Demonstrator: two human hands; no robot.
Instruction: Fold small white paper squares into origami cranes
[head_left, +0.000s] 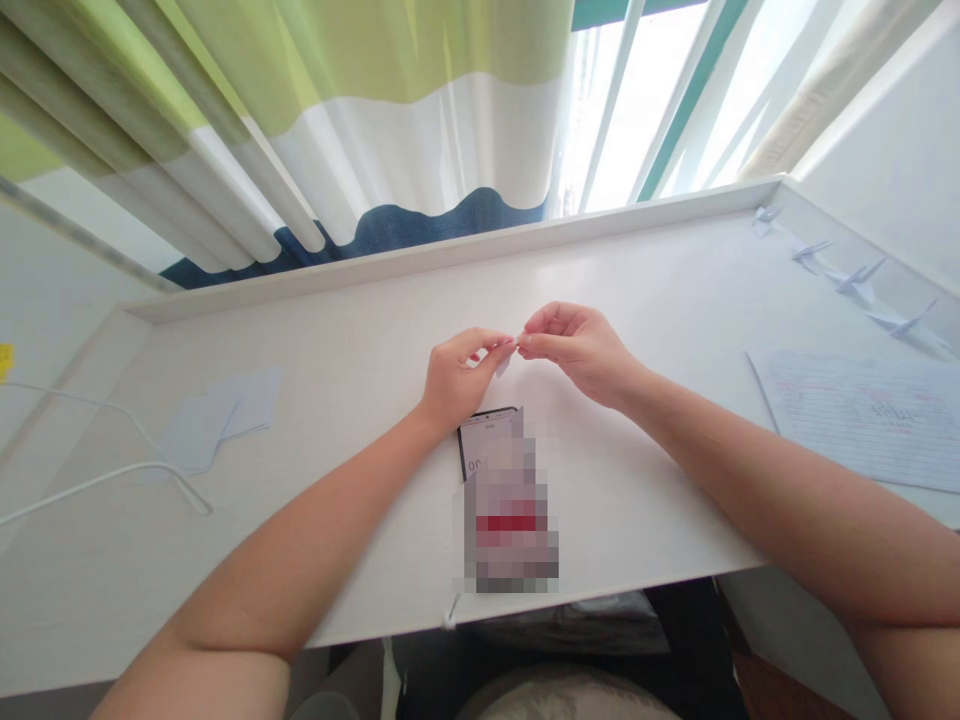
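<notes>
My left hand [459, 378] and my right hand [576, 350] meet above the middle of the white desk [360, 390], both with fingers pinched. Between the fingertips is a small piece of white paper [505, 364], mostly hidden by the fingers; its lower part hangs below my left fingertips. Both hands appear to grip it at its upper edge. Just below my left wrist lies a phone [491, 432] with its screen up, its lower part blurred out.
Several folded paper pieces [855, 280] line the desk's right side, above a lined sheet with writing [862, 415]. White paper sheets [217, 425] and a white cable [120, 485] lie at left. A raised rim [450, 258] runs along the back, before a curtain [435, 130].
</notes>
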